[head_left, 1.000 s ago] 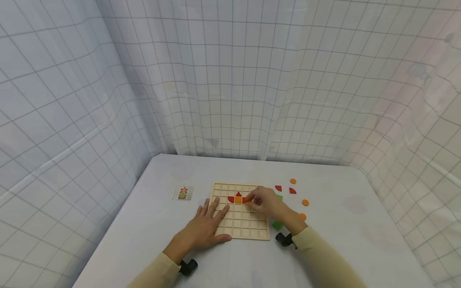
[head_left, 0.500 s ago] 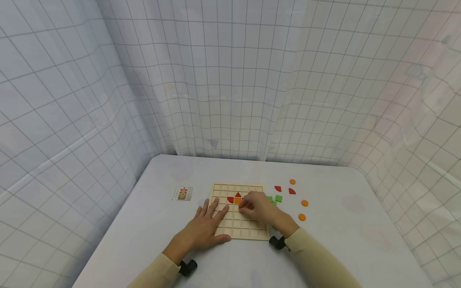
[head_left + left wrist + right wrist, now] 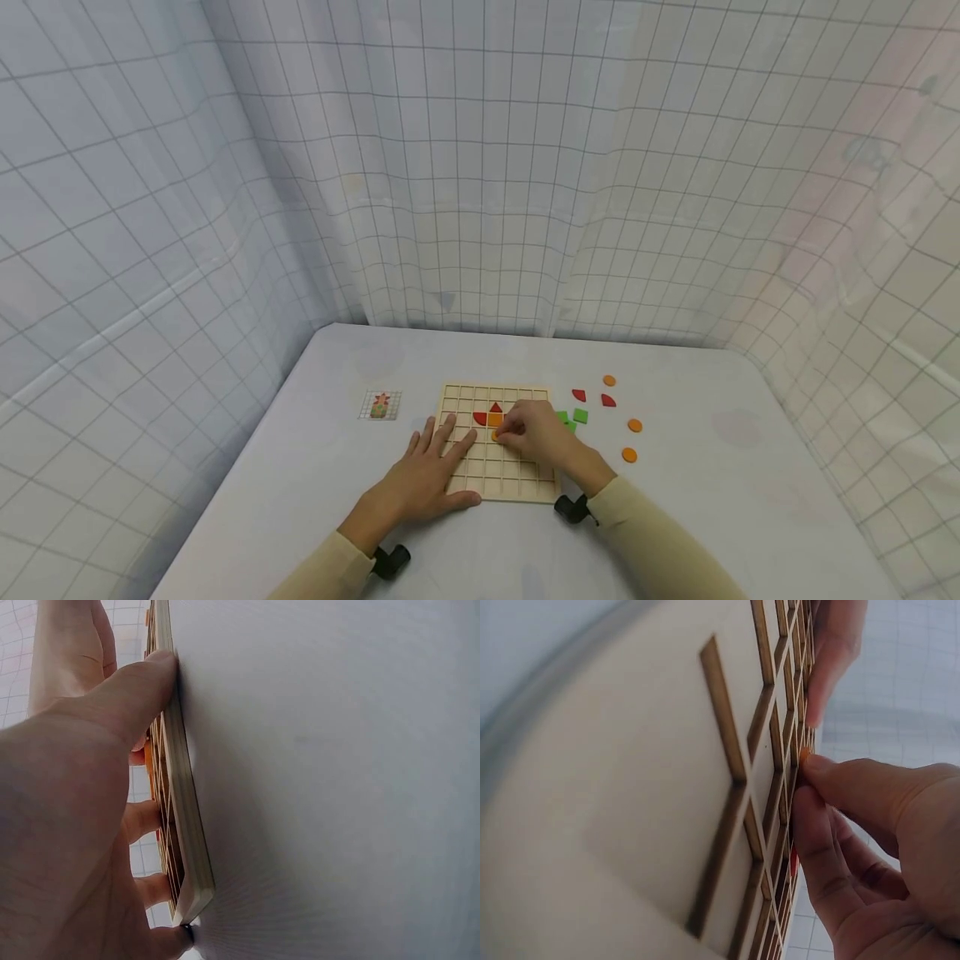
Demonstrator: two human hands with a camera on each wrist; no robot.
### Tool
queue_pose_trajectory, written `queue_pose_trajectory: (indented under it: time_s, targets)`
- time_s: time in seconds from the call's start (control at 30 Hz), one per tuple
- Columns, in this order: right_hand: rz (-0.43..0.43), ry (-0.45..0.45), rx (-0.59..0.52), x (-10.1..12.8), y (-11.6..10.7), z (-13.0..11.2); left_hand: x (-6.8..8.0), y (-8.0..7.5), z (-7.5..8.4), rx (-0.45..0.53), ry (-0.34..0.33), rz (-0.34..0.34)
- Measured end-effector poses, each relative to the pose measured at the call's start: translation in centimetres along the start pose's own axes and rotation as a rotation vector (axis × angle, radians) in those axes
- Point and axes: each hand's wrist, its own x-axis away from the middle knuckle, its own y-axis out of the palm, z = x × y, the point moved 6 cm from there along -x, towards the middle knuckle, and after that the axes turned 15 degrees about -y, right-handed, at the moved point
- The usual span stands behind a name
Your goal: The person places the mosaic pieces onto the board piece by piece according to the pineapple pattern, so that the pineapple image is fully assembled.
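Wooden grid board (image 3: pixel 498 482) on table (image 3: pixel 720 500); left hand (image 3: pixel 429 475) flat, fingers spread, pressing its near-left corner. Right hand (image 3: pixel 536 432) pinches small orange piece (image 3: pixel 495 434) at mid-board cell, below red pieces (image 3: pixel 487 412). Flat discs (image 3: pixel 634 425) lie right.

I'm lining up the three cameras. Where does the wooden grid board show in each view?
Head: wooden grid board lies centre-low on the table, under both hands.
Left wrist: seen edge-on, a pale strip left of centre.
Right wrist: its grid fills the left and middle.
Shared landmark: the small orange piece at the right hand's fingertips.
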Motion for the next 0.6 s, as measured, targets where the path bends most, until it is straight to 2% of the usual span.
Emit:
queue_pose_trajectory:
  time_s: [0.27, 0.6]
  targets:
    - [0.016, 0.086, -0.033, -0.28, 0.52, -0.37, 0.31, 0.05, 0.04, 0.001, 0.019, -0.004]
    - [0.023, 0.035, 0.017, -0.84, 0.37, -0.63, 0.08, -0.24, -0.04, -0.007, 0.019, 0.012]
